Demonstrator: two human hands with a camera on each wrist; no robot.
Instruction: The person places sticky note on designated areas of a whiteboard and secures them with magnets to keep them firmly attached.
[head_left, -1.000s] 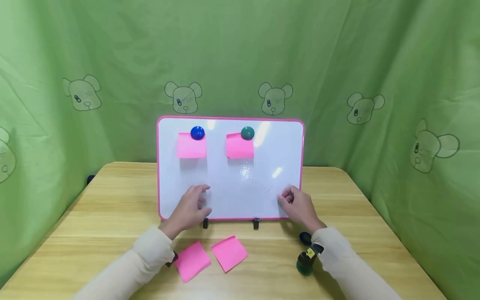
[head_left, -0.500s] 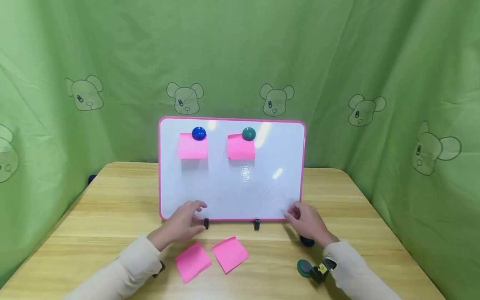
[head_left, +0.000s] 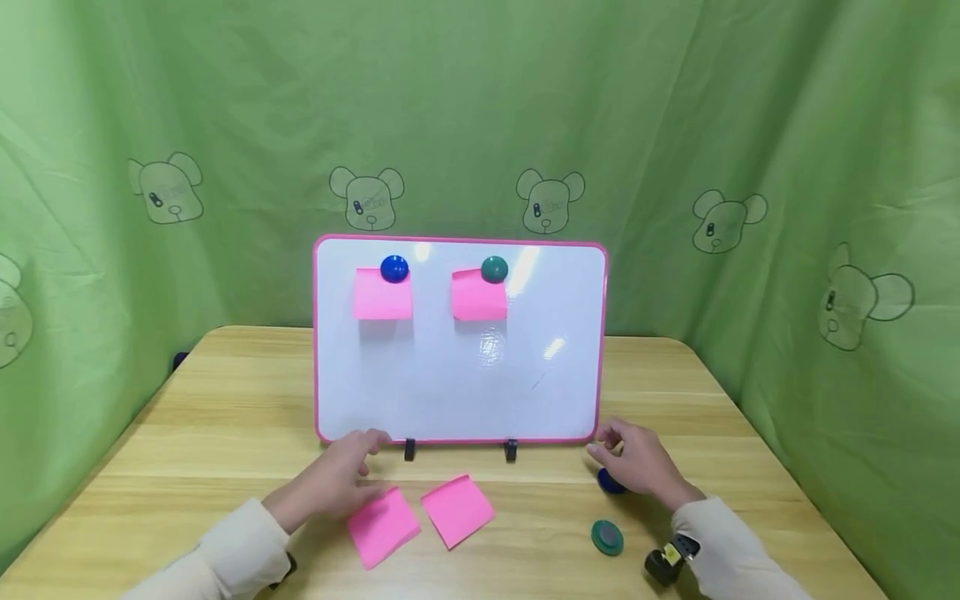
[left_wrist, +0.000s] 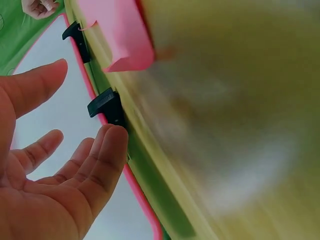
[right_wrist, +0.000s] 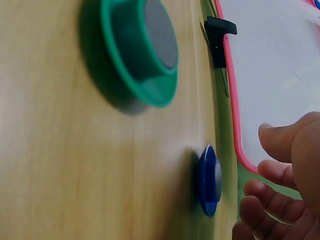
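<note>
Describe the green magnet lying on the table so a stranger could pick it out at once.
Find the pink-framed whiteboard standing on the wooden table, then look in front of its lower right corner. Nearer the viewer than the blue magnet lies the loose green magnet. Its color rules out the blue one, its exposed grey disc the upper green magnet on the whiteboard.

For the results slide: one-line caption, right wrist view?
Right hand near a corner of the whiteboard, with a green magnet and a blue magnet on the wooden table.

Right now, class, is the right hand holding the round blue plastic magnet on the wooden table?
No, the right wrist view shows the blue magnet apart from the right hand.
</note>
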